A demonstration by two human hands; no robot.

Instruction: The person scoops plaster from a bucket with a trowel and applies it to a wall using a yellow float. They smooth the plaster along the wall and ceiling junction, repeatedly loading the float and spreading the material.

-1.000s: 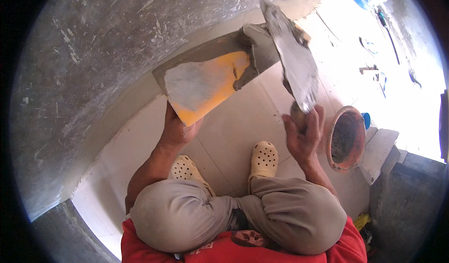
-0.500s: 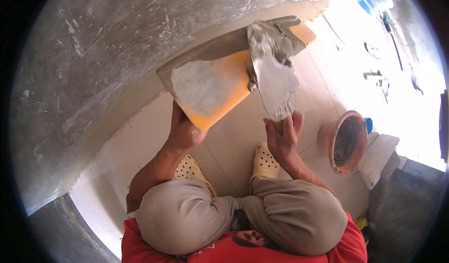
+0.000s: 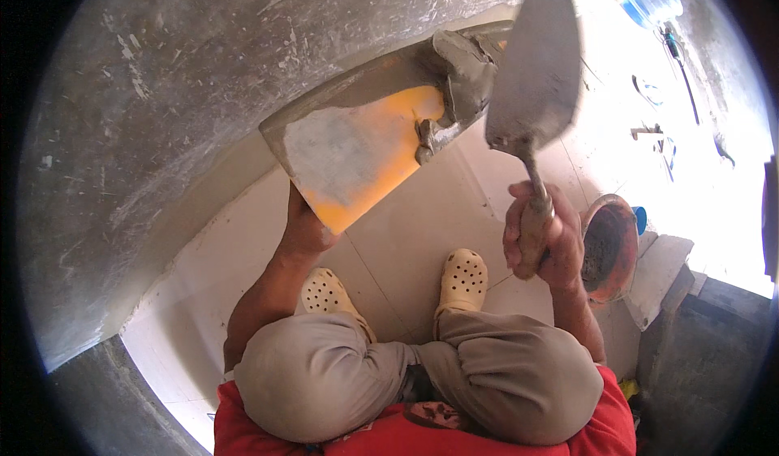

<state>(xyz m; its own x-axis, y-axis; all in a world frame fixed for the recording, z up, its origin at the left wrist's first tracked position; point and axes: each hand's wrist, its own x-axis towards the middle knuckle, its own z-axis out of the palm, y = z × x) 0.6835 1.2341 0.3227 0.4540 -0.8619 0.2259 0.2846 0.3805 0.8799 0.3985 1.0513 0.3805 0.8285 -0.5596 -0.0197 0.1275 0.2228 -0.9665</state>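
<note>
Beneath an orange board (image 3: pixel 349 148) bearing grey paste (image 3: pixel 469 75), the left hand (image 3: pixel 310 227) is gripping it; the right hand (image 3: pixel 564 241) is clasping a trowel (image 3: pixel 535 75).

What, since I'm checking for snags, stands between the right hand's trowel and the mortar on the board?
Nothing visible: the right hand holds the trowel, which in this view overlaps the right end of the board, beside the mortar. Depth is unclear.

A scuffed grey wall (image 3: pixel 162 148) rises at left. The pale tiled floor (image 3: pixel 398 221) glares bright toward upper right.
</note>
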